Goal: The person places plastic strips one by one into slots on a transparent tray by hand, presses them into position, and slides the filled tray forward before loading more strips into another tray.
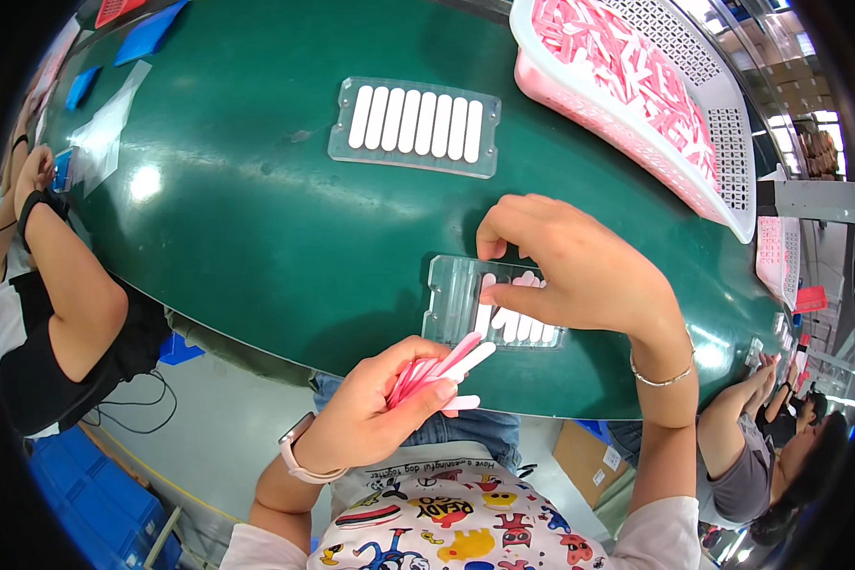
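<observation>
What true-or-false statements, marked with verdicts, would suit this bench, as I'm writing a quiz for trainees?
1. The left hand holds a bunch of pink and white strips. True.
2. The right hand is inside the basket. False: it is over the nearer clear tray.
3. The farther clear tray holds a row of white strips. True.
4. The table top is red. False: it is green.
5. The left wrist wears a watch. True.

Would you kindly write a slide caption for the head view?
Left hand holding pink and white sticks, right hand over a partly filled clear tray.
</observation>
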